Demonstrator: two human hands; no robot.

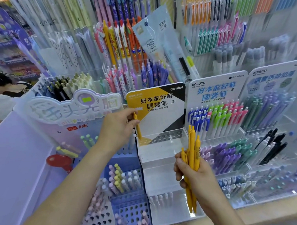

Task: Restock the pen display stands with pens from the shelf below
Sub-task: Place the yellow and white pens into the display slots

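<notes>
— At the Gambol stand (157, 157) in the middle of the display, where is the left hand (118, 128)?
— Raised in front of the stand's yellow, black and white header card (161, 106). Thumb and fingers pinch 1 yellow pen (138, 129) near its upper end, and it hangs tip down by the left edge of the top row of holes (162, 136).
— Is the tip in a hole?
— I cannot tell; it sits right at the clear rim.
— And the right hand (192, 175)?
— Lower and further right, fingers curled tight round a bundle of yellow pens (192, 151). They stand nearly upright, clips up, in front of the stand's lower steps.
— What else does the stand hold?
— A few white pens (161, 198) on a lower step.
— And its neighbours?
— To the right is a Kokuyo stand (216, 91) with blue, green and pink pens, and to the left a purple rack (123, 211) of pastel pens. The stands sit on a pale wooden counter (276, 211)
</notes>
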